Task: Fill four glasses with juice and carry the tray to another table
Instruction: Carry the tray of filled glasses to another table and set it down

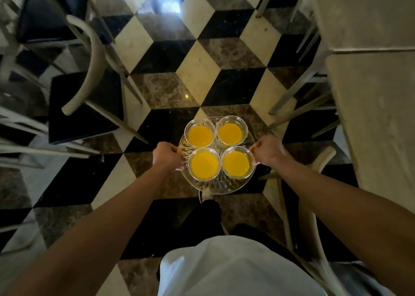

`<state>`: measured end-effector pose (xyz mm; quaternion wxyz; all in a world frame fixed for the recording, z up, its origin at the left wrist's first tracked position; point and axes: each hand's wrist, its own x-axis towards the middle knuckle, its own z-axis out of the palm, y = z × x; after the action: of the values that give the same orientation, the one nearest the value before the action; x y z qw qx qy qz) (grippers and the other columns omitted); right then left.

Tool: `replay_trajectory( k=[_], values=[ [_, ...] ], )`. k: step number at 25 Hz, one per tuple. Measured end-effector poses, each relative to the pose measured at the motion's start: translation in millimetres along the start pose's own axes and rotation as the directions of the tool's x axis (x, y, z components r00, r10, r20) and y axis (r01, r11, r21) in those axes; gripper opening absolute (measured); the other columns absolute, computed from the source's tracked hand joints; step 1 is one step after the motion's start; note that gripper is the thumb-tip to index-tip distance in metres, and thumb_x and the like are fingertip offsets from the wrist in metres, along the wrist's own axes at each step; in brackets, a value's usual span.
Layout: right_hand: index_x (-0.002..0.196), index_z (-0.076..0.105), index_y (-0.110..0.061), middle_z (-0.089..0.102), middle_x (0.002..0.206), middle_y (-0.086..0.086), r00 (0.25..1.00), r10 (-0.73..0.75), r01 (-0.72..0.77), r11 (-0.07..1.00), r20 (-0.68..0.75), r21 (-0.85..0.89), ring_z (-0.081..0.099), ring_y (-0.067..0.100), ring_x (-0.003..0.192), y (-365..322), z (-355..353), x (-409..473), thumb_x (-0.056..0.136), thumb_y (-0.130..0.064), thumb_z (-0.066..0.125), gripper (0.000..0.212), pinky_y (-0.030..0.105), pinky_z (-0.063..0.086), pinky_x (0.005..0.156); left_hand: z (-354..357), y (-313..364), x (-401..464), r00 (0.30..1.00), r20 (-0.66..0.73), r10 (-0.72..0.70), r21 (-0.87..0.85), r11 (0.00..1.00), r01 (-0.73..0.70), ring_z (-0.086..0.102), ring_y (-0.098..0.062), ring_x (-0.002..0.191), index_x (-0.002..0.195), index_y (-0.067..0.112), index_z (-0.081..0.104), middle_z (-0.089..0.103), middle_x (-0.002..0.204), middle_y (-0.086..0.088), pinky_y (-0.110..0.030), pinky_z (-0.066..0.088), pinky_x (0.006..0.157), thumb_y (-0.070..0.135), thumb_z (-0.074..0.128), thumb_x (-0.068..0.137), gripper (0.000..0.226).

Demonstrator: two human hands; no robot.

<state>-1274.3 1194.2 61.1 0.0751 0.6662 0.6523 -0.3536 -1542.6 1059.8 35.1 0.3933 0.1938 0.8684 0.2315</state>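
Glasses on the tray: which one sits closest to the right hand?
The near-right glass, beside the right hand gripping the tray rim; the other three sit farther left or forward.

Round clear cut-glass tray (221, 184), held level above the floor. Four clear glasses (200, 133) stand upright on it in a two-by-two cluster, rims touching. Each contains yellow-orange juice (236, 163).

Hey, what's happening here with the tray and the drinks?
A person is carrying a clear glass tray over a checkered floor, between chairs on the left and a table on the right. The left hand grips the tray's left edge and the right hand grips its right edge. Four glasses stand on it close together, each holding orange juice. The tray is in the air, not yet set down.
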Motion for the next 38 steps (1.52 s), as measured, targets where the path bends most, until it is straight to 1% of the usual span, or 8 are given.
replay_trajectory(
  k=[2,4,10,18,24,30,34,38],
  values=[
    [0.069,0.074,-0.011,0.073,0.071,0.006,1.000,-0.002,0.002,1.000,0.006,0.014,0.072,0.019,0.070,-15.8,-10.6,18.9,0.077,-0.012,0.084,0.013,0.031,0.061,0.064,-5.9,21.4,21.7,1.000,0.013,0.023,0.031,0.999,-0.023,0.078,-0.030,0.071,0.078,0.000,0.070,0.075,0.078,-0.020,-0.049,0.068,0.070,-0.001,0.064,0.092,0.016],
    [0.064,0.071,-0.011,0.067,0.061,0.003,0.999,0.014,-0.012,0.999,-0.033,0.038,0.066,0.013,0.059,-32.3,-21.2,41.5,0.081,-0.013,0.081,0.020,0.027,0.056,0.054,-10.8,44.2,47.3,0.999,0.020,0.040,0.041,0.998,-0.041,0.078,-0.032,0.072,0.071,0.004,0.068,0.074,0.075,-0.019,-0.050,0.067,0.070,-0.002,0.065,0.091,0.021],
    [0.077,0.081,-0.007,0.075,0.066,0.006,0.998,0.027,-0.022,0.995,-0.051,0.096,0.072,0.014,0.064,-67.2,-48.2,103.1,0.085,-0.017,0.075,0.014,0.028,0.061,0.065,-14.2,109.0,108.2,0.998,0.047,0.036,0.079,0.996,-0.040,0.078,-0.035,0.082,0.077,0.007,0.070,0.076,0.085,-0.020,-0.052,0.067,0.075,-0.003,0.069,0.091,0.017],
    [0.056,0.060,-0.014,0.060,0.054,0.000,0.999,0.024,-0.022,0.996,-0.031,0.091,0.063,0.011,0.052,-115.9,-111.7,207.9,0.088,-0.015,0.074,0.035,0.020,0.043,0.048,-0.1,200.6,198.9,0.996,0.084,0.005,0.016,1.000,-0.006,0.077,-0.042,0.074,0.083,-0.010,0.072,0.076,0.076,-0.027,-0.059,0.065,0.072,-0.001,0.064,0.091,0.015],
    [0.051,0.059,-0.016,0.057,0.050,-0.002,0.999,0.045,-0.042,0.995,-0.028,0.089,0.054,0.003,0.048,-145.7,-167.7,297.1,0.089,-0.016,0.075,0.042,0.018,0.035,0.045,16.6,288.4,257.7,0.994,0.104,-0.030,-0.004,1.000,0.030,0.071,-0.030,0.055,0.078,-0.005,0.068,0.070,0.065,-0.020,-0.056,0.066,0.069,-0.007,0.060,0.092,0.017],
    [0.046,0.050,-0.018,0.046,0.044,-0.005,0.998,0.042,-0.041,0.999,-0.036,0.032,0.041,0.002,0.040,-173.1,-225.6,363.8,0.088,-0.017,0.075,0.049,0.016,0.025,0.037,26.5,371.9,310.5,0.997,0.082,0.011,0.070,0.997,-0.017,0.078,-0.027,0.066,0.076,0.001,0.071,0.076,0.073,-0.018,-0.049,0.067,0.069,-0.003,0.068,0.090,0.015],
    [0.047,0.051,-0.020,0.051,0.046,-0.004,0.996,0.041,-0.034,0.997,-0.083,0.075,0.047,0.003,0.042,-188.0,-250.4,419.6,0.088,-0.019,0.077,0.048,0.019,0.032,0.041,29.1,424.6,354.8,0.994,0.108,0.024,0.098,0.995,-0.034,0.078,-0.029,0.073,0.081,0.002,0.069,0.077,0.083,-0.019,-0.042,0.067,0.066,-0.005,0.067,0.090,0.012],
    [0.054,0.057,-0.017,0.054,0.052,-0.003,0.994,0.048,-0.040,0.995,-0.094,0.087,0.050,0.003,0.047,-208.8,-272.7,465.7,0.090,-0.013,0.072,0.039,0.018,0.036,0.044,33.3,473.3,405.1,0.992,0.117,0.054,0.086,0.994,-0.064,0.076,-0.030,0.074,0.084,0.001,0.068,0.074,0.081,-0.017,-0.052,0.067,0.075,-0.006,0.066,0.090,0.010]
  ],
)
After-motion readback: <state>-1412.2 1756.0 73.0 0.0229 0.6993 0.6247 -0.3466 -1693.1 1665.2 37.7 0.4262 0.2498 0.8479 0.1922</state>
